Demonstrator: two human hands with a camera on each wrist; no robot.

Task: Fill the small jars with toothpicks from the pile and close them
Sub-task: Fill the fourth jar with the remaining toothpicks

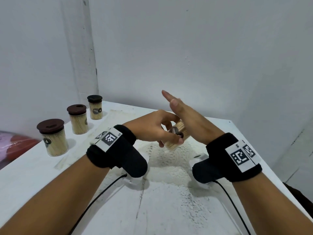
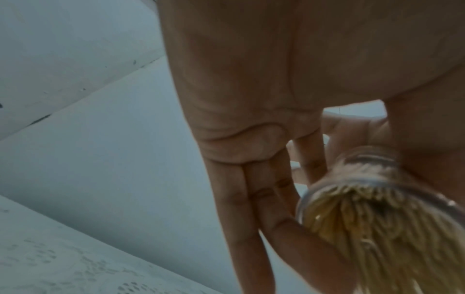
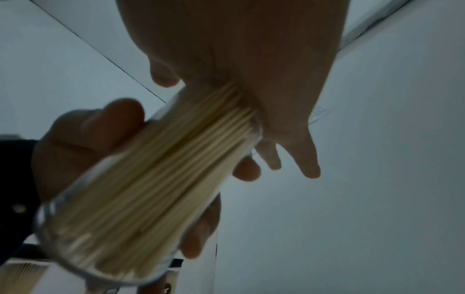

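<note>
Left hand (image 1: pixel 157 128) curled round a small clear jar (image 1: pixel 176 136), thumb and fingers gripping its wall, held tilted in the air above the white worktop (image 1: pixel 169 209). Jar packed full of toothpicks (image 1: pixel 181 126), open mouth angled up and to the right, no lid on it. Dark round label visible on the jar's side. Right hand (image 1: pixel 184 112) flat and released, fingers straight and together, palm pressed against the exposed toothpick tips at the jar's mouth.

Right wrist view: jar (image 3: pixel 141 189) seen from its base end, toothpicks (image 3: pixel 181 155) running lengthwise up to the right palm (image 3: pixel 251 69), left fingers (image 3: pixel 83 139) wrapped on the near side. Left wrist view: blurred, jar base (image 2: pixel 372 214) close to lens, left palm (image 2: pixel 251 89) above it, fingers extending down beside the glass.

Three closed jars in a row at left edge of worktop, all upright, full of toothpicks, well apart from the hands: near one (image 1: pixel 53 138) with brown lid, middle one (image 1: pixel 78 121) with brown lid, far one (image 1: pixel 95 107) with black lid. Lace-patterned white mat (image 1: pixel 167 160) on worktop below the hands. Black wrist bands with printed marker tags on both wrists, black cables trailing toward the viewer. Toothpick pile hard to make out in head view. Pinkish-red item (image 1: pixel 15 148) beyond the left edge, unclear what.
</note>
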